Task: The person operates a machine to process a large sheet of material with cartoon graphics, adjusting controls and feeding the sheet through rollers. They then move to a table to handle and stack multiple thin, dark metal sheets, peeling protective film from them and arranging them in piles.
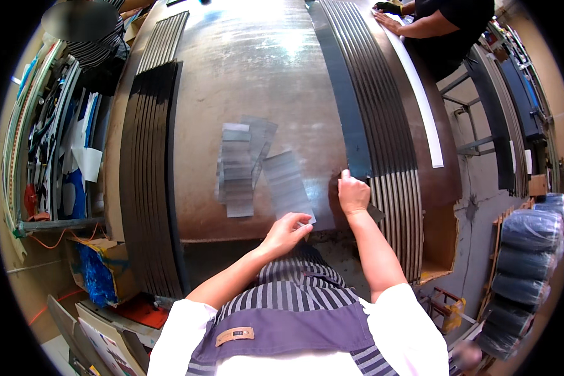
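Observation:
My left hand (286,233) is at the table's near edge with its fingers bent together, at the near corner of a grey translucent sheet (288,180); what is between its fingertips is too small to tell. My right hand (355,193) is closed in a fist, thumb up, beside the near end of a dark blue flat strip (355,147). Whatever this hand grips is hidden. Left of the single sheet lies a loose pile of similar grey sheets (237,168), overlapping one another.
Long dark ribbed strips (147,156) run along the table's left side; more ribbed strips (382,106) lie right of the blue strip. A white strip (427,116) is farther right, where another person's hands (390,20) rest. Plastic-wrapped rolls (529,232) are stacked at the right.

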The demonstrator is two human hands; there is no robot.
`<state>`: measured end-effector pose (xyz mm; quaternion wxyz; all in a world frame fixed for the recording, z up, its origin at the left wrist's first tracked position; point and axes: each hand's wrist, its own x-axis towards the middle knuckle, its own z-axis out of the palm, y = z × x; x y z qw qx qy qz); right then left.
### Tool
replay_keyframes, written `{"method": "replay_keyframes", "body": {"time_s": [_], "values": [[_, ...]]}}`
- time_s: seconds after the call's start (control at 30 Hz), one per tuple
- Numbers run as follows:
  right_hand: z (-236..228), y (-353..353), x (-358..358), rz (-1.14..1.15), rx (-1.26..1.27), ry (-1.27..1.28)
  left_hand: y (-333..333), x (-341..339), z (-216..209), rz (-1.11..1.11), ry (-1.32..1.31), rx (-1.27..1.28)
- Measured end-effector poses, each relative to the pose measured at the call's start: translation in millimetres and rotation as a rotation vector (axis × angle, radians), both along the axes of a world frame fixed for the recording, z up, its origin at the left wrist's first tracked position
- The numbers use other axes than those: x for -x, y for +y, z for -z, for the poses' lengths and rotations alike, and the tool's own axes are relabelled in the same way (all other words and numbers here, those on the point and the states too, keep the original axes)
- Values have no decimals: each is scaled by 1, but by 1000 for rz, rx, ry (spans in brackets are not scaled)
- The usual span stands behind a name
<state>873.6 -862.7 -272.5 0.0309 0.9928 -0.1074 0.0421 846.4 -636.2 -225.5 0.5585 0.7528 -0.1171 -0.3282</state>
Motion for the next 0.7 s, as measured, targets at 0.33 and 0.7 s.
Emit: {"method": "replay_keyframes", "body": {"time_s": [0.33, 0.7], "values": [[-87, 69, 4, 208, -1955, 318, -1, -40, -33, -237, 636, 794], [-70, 81, 6, 343, -1819, 322, 6, -38, -7, -216, -349, 17]]}}
